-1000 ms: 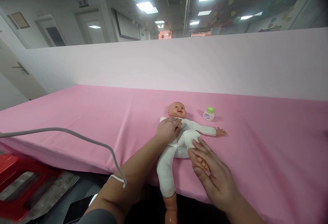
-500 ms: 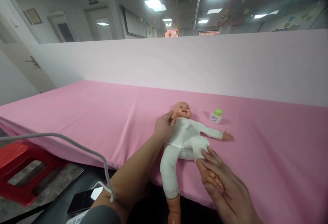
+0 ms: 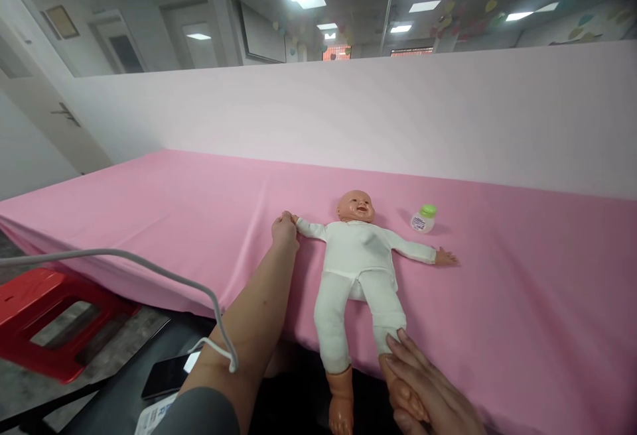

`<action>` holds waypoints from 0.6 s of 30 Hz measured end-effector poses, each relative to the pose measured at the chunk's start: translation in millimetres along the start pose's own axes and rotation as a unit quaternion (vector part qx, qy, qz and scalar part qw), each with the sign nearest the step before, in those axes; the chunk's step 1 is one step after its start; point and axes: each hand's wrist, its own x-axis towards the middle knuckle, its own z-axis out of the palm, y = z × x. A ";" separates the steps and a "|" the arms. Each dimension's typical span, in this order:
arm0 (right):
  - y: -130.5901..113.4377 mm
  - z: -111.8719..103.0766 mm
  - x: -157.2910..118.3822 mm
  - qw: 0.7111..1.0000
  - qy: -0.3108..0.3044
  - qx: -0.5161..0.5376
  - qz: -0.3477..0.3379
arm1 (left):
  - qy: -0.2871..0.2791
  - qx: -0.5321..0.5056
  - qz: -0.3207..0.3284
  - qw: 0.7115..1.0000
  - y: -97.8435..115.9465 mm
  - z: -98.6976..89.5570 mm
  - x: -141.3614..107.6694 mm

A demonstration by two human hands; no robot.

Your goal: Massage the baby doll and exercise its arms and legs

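A pink cloth (image 3: pixel 199 216) covered the broad surface, lightly creased, its far edge meeting a low white wall (image 3: pixel 348 117) with glass (image 3: pixel 308 24) above it; ceiling lights showed there, and a door (image 3: pixel 54 117) stood at far left. The doll (image 3: pixel 359 246) lay face up on the cloth, head toward the wall, feet past the near edge. The left hand (image 3: pixel 285 228) was closed on the doll's hand, mostly hiding it; the right hand (image 3: pixel 432 388), cut off by the bottom edge, was cupped against one foot, fingers extended, thumb partly out of sight. The print on the bottle (image 3: pixel 423 219) was too small to read. There were one doll, one green-capped bottle beyond its outstretched arm, one red stool (image 3: pixel 44 315), one phone (image 3: pixel 164 376) and two hands.
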 end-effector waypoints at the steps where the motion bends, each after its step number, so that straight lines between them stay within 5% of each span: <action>1: 0.1 2.6 -1.9 1.000 0.001 -0.005 0.000 | 0.001 -0.002 -0.003 1.000 -0.6 0.3 1.0; 12: 0.1 9.9 -7.4 1.000 0.027 -0.002 0.005 | -0.012 -0.011 0.017 1.000 2.9 1.4 -6.2; 18: 0.1 -7.6 3.8 0.999 0.042 -0.006 0.024 | -0.080 0.037 0.176 0.980 3.8 6.5 -33.6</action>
